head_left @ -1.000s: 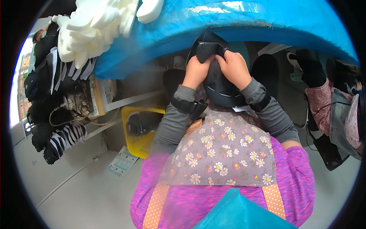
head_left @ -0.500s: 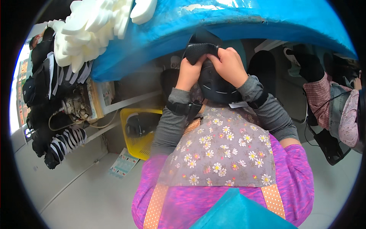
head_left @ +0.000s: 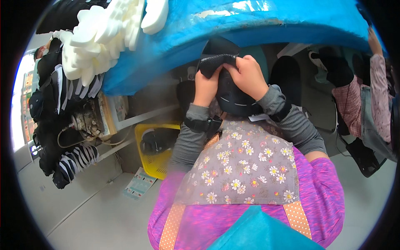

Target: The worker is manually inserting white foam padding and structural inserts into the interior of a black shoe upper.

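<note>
Thumbs side by side at the folded edge of a black shoe upper (head_left: 236, 96). Left hand (head_left: 207, 86) and right hand (head_left: 250, 78) both pinch it, fingers narrow; some fingertips hidden. Upper sits between the hands, just beyond the flowered apron (head_left: 243, 166), near edge of the blue-covered table (head_left: 304, 18). White foam pieces (head_left: 93, 46) heaped at left. Yellow basket (head_left: 156, 167) beside left striped sleeve (head_left: 188, 139), black item inside.
</note>
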`<state>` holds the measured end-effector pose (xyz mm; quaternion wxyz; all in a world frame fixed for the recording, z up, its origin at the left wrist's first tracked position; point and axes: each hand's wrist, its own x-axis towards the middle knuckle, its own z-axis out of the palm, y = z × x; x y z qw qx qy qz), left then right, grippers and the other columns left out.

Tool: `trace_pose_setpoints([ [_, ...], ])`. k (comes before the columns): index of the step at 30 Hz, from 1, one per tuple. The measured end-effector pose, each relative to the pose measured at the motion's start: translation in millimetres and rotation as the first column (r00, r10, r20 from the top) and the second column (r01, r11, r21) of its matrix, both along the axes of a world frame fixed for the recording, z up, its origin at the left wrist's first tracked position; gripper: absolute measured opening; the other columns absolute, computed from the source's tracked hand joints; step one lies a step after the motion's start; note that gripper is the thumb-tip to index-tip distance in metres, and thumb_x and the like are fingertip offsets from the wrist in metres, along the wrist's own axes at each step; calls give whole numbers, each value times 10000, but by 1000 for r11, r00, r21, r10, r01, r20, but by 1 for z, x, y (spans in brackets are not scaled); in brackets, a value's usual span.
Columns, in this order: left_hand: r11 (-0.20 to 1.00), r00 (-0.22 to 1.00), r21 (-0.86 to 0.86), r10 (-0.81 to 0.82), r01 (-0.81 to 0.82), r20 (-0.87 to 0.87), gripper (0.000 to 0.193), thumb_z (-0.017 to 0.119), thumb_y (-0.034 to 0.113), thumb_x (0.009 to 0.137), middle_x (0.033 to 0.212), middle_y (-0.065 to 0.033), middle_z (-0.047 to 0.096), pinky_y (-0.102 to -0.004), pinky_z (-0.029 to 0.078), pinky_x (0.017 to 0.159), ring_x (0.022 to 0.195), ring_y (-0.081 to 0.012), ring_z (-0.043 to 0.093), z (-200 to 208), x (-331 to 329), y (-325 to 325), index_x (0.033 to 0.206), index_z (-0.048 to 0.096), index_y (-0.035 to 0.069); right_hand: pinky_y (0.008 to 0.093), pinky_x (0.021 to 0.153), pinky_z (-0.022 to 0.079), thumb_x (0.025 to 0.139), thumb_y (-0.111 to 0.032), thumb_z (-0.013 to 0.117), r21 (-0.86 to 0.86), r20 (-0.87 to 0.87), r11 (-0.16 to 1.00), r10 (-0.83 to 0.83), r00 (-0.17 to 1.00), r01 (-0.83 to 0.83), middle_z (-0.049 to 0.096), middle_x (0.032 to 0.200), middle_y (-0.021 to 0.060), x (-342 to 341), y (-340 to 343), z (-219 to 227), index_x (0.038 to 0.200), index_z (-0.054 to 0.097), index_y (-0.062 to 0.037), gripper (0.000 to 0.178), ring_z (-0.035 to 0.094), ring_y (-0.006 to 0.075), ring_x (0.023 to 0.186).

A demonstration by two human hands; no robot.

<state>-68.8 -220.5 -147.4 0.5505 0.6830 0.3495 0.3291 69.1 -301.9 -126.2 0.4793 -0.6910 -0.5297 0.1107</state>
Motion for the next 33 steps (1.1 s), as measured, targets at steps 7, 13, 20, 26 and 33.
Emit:
trace_pose_setpoints([
  [7,987,997,-149,-55,63,57,204,645,120,936,1005,-83,729,-294,508,793,893,-137,663,-15,7,7,1066,689,-30,424,652,458,854,-189,663,-55,183,998,12,983,-2,603,623,172,4,6,-12,690,625,-19,239,565,372,615],
  [13,976,998,-207,-52,61,47,183,642,76,923,1010,-80,727,-297,507,801,902,-138,661,-9,5,8,1067,687,-28,407,744,465,863,-187,661,-96,210,995,-7,978,28,611,641,168,2,3,-16,717,638,-17,225,574,363,624],
  [20,989,995,128,-58,69,-85,186,694,132,887,899,-155,733,-323,521,733,830,-195,705,32,7,-3,1012,713,-4,392,817,451,899,-191,640,74,-128,997,-9,992,19,637,692,124,6,-15,-5,882,714,-59,152,586,334,739],
  [26,997,983,7,-77,79,-169,275,721,209,869,833,-163,732,-320,515,695,761,-174,697,14,16,5,982,707,-42,422,858,462,915,-220,621,21,-37,999,-37,999,38,634,663,163,12,-7,-32,831,703,-32,222,601,380,703],
  [33,997,990,-68,-51,42,-133,284,726,207,867,819,-135,735,-310,511,693,765,-114,658,10,20,4,972,704,-55,441,844,466,900,-223,640,-131,-38,991,-7,999,2,610,646,191,20,-1,-39,788,689,-21,236,589,396,674],
])
